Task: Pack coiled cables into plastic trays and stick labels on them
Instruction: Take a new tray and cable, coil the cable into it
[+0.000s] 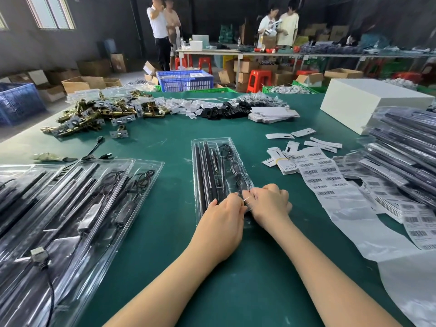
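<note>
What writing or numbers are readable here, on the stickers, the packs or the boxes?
Nothing here reads clearly enough to quote.
Barcode label sheet: bars with tiny print below, too small to read.
Banded white cards: small print, blurred.
Finished packs on the right: barcode stickers, unreadable.
White box: no print visible.
Clear tray under the hands: no label seen.

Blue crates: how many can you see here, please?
2: one blue crate at the far left, off the table; another behind the table's far edge, centre. Others may be hidden.
</note>
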Demonstrator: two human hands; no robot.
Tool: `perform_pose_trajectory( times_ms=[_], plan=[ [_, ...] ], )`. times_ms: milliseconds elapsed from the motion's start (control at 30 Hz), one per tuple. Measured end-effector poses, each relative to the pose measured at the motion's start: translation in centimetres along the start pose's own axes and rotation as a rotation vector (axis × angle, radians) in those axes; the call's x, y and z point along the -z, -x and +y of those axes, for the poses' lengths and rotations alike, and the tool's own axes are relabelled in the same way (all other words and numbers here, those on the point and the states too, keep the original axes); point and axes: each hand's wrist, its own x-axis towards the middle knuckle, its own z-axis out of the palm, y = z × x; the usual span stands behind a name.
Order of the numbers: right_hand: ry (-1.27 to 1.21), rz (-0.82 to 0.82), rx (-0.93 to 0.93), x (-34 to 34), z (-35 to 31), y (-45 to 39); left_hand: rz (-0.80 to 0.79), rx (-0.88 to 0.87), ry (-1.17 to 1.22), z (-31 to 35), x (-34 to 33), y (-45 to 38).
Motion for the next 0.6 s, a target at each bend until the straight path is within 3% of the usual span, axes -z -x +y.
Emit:
perform_pose_trajectory(
  times_ms=[267,433,600],
  plan=[
    [0.107,-0.019,0.042,0.16,0.19,0.1,-0.04,-0.008,-0.017,0.07,-0.09,0.1],
    [0.132,-0.04,0.074,0.0,0.14,-0.34,0.034,-0.052,0.062,0.16,-0.08,0.34],
    [0.167,-0.053,0.091,-0.22,0.15,-0.27,-0.03,-0.008,-0.006,0.08,-0.12,0.19]
  ],
)
